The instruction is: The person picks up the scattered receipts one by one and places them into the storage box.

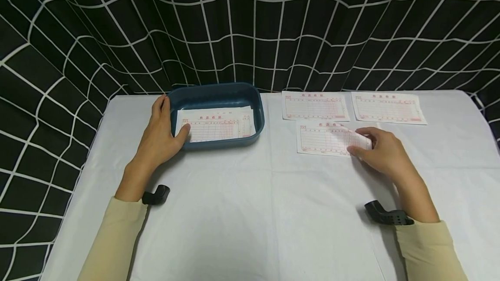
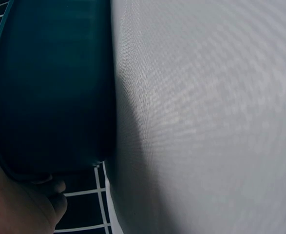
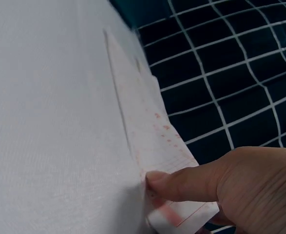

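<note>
A dark blue plastic basket (image 1: 218, 142) stands at the back left of the table, holding a stack of printed receipt slips (image 1: 215, 127). My left hand (image 1: 158, 135) grips its left end, thumb over the near rim and fingers along the outer side; the left wrist view shows the basket's side wall (image 2: 55, 87) close up. To the right, my right hand (image 1: 380, 151) pinches the right end of a receipt slip (image 1: 320, 140) between thumb and fingers. That end is lifted and bent, while the left part lies on the cloth. In the right wrist view the thumb presses on the slip (image 3: 157, 126).
Two more receipt slips lie behind the pinched one, one receipt slip (image 1: 314, 106) at left and another receipt slip (image 1: 386, 107) at right. A white cloth (image 1: 234, 211) covers the table. Behind it hangs a black curtain (image 1: 242, 25) with a white grid.
</note>
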